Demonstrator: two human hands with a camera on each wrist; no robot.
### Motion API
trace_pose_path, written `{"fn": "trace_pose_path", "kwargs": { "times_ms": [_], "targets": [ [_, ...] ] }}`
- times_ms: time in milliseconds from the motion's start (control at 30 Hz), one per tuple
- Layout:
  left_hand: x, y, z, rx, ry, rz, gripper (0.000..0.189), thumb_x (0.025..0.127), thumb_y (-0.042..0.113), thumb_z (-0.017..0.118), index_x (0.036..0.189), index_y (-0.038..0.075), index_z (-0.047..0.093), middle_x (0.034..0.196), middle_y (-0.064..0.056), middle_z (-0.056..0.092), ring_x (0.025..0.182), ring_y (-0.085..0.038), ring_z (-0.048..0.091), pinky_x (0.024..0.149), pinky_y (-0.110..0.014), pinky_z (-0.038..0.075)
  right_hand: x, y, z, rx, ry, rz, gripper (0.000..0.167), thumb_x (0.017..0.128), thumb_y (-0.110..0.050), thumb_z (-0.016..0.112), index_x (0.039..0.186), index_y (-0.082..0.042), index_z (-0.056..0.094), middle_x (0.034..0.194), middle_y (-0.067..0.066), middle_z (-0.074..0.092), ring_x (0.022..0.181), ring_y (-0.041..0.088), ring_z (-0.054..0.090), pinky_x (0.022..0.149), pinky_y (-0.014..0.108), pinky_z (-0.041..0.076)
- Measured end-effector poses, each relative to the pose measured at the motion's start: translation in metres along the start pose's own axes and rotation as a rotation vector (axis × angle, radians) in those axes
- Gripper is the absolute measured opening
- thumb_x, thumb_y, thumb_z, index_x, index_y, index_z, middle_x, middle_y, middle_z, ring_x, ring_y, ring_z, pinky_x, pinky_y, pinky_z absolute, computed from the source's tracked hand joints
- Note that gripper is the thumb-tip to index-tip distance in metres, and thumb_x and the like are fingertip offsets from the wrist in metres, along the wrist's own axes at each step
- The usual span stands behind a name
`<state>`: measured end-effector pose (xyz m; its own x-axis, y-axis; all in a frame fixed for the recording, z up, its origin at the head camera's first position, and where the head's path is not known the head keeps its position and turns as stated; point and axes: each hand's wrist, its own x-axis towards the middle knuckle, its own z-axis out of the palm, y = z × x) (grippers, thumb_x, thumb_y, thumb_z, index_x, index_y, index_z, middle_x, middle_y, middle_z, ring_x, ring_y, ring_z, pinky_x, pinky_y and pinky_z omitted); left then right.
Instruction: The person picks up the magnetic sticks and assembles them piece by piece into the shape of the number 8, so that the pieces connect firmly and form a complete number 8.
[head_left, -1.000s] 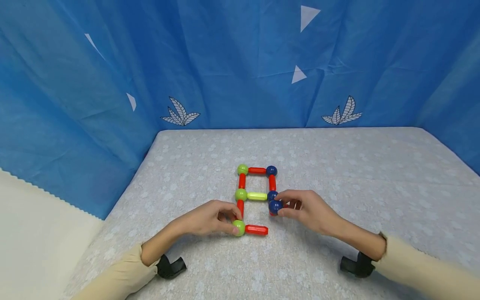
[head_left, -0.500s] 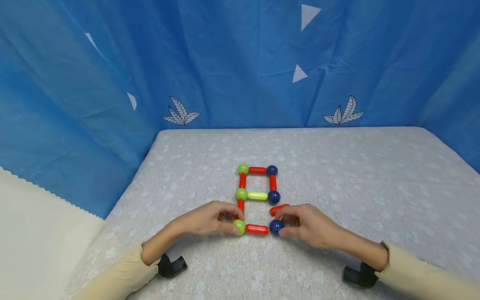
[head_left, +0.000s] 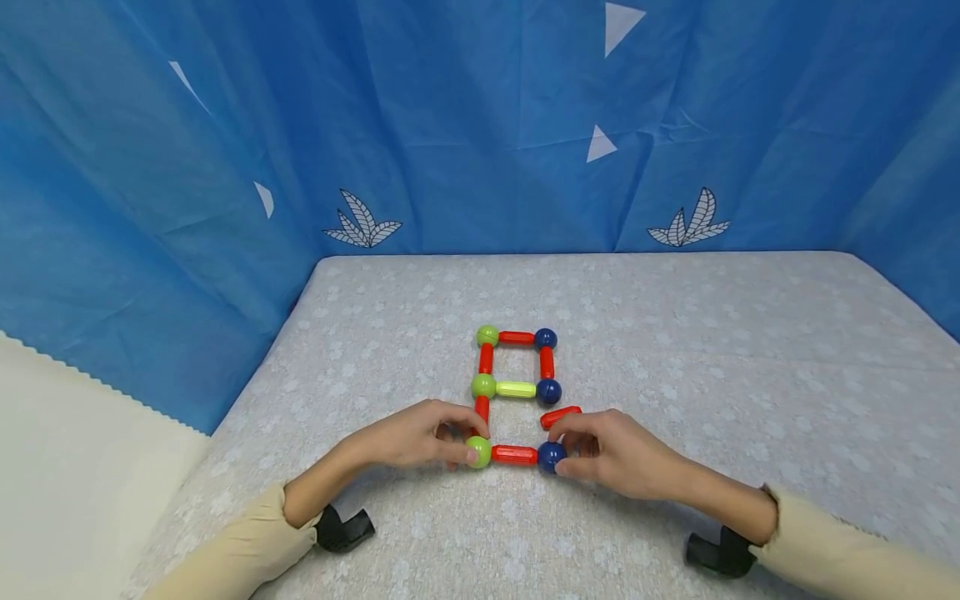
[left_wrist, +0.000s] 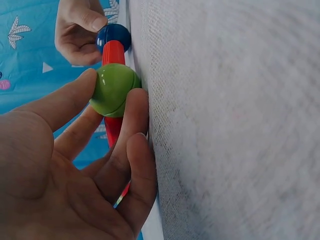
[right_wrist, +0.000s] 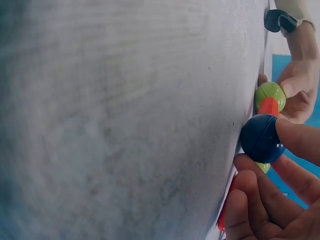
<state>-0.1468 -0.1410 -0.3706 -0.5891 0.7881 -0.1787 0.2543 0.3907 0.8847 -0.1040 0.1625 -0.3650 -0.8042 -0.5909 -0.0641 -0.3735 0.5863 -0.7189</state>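
My left hand point(head_left: 423, 435) pinches the near green ball point(head_left: 482, 450) between thumb and fingers; the left wrist view shows this green ball point(left_wrist: 115, 90) up close. A red rod point(head_left: 514, 455) runs right from it to a blue ball point(head_left: 551, 457), which it touches. Thumb and fingers of my right hand point(head_left: 618, 454) pinch that blue ball point(right_wrist: 261, 140). Just beyond the right fingertips, a separate red rod point(head_left: 560, 417) lies slanted on the cloth, touching neither blue ball. Another red rod point(head_left: 482, 408), partly behind the left fingers, leads up from the near green ball.
Farther back is a square of balls and rods: green balls point(head_left: 487, 336) on its left, blue balls point(head_left: 549, 392) on its right, a yellow-green rod point(head_left: 516, 389) along its near side. A pale patterned cloth point(head_left: 712, 333) covers the table; a blue curtain point(head_left: 480, 125) hangs behind.
The right hand has brought its blue ball from beside the middle blue ball toward me, onto the near red rod's free end. The right-side red rod now lies slanted. The left hand stays put.
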Motion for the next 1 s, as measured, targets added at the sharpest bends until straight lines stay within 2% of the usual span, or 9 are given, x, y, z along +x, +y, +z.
{"fn": "trace_pose_path", "kwargs": {
  "times_ms": [233,467,633,800,1000],
  "targets": [
    [-0.001,0.001,0.001,-0.005,0.005,-0.011,0.020,0.095,0.017,0.069,0.114,0.012,0.067,0.098,0.000,0.065,0.074,-0.019,0.065,0.067,-0.033,0.054,0.001,-0.001,-0.005,-0.009,-0.003,0.013,0.029,0.090,-0.025,0.075,0.116,-0.014,0.069,0.090,-0.013,0.066,0.075,0.010,0.057,0.065,0.027,0.048],
    [0.000,-0.001,0.001,0.005,0.016,-0.008,0.020,0.094,0.019,0.070,0.113,0.013,0.068,0.094,0.000,0.065,0.072,-0.018,0.064,0.066,-0.032,0.054,0.007,0.002,-0.015,-0.054,0.092,0.035,0.027,0.092,-0.019,0.071,0.118,-0.011,0.070,0.085,-0.009,0.066,0.071,0.011,0.056,0.062,0.027,0.048],
    [0.000,-0.003,0.001,0.019,0.023,-0.005,0.020,0.093,0.019,0.071,0.112,0.013,0.069,0.092,0.001,0.065,0.072,-0.017,0.063,0.065,-0.031,0.053,0.012,0.006,-0.018,-0.108,0.088,0.068,0.034,0.092,-0.021,0.071,0.123,-0.005,0.068,0.083,-0.009,0.063,0.071,0.011,0.053,0.060,0.027,0.046],
    [0.001,-0.003,0.001,0.043,0.031,-0.005,0.021,0.093,0.021,0.072,0.112,0.015,0.070,0.092,0.003,0.066,0.072,-0.015,0.062,0.065,-0.029,0.051,0.014,0.008,-0.019,-0.101,0.053,0.064,0.027,0.094,-0.021,0.069,0.116,-0.006,0.072,0.089,-0.008,0.066,0.073,0.011,0.054,0.063,0.027,0.047],
    [0.001,-0.002,0.000,0.063,0.037,-0.002,0.021,0.092,0.023,0.072,0.112,0.017,0.071,0.093,0.004,0.066,0.075,-0.014,0.060,0.066,-0.029,0.049,0.014,0.009,-0.020,-0.130,0.048,0.035,0.010,0.094,-0.016,0.068,0.101,-0.012,0.073,0.079,-0.011,0.062,0.068,0.009,0.053,0.060,0.027,0.045]
  ]
}}
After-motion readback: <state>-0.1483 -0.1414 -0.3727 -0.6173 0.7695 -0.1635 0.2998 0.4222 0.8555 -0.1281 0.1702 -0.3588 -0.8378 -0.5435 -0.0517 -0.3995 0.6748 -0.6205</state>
